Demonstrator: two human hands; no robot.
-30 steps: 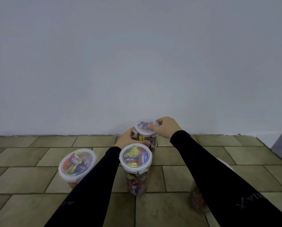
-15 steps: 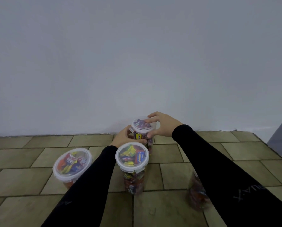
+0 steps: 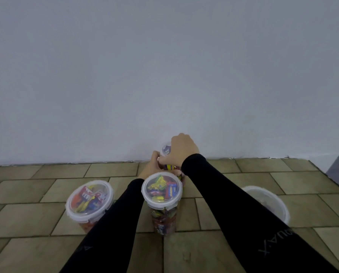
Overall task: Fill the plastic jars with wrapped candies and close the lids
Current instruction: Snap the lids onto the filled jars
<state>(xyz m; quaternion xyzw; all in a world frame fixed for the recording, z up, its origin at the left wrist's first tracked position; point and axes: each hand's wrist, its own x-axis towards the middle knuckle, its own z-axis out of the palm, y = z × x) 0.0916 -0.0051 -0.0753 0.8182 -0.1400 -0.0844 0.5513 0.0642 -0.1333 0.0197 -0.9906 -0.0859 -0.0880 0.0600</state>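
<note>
Nearest, two black sleeves (image 3: 113,229) reach forward over the tiled floor (image 3: 26,219). Between them stands the middle jar (image 3: 162,189), lid on, packed with wrapped candies. To its left sits the left jar (image 3: 89,200), also lidded and full; to the right a white tub (image 3: 271,201) is half hidden by the right arm. Farther off, by the wall (image 3: 164,75), the far jar (image 3: 166,152) is held by both hands: the left hand (image 3: 151,167) curls round its side, the right hand (image 3: 181,150) grips over its lid.
</note>
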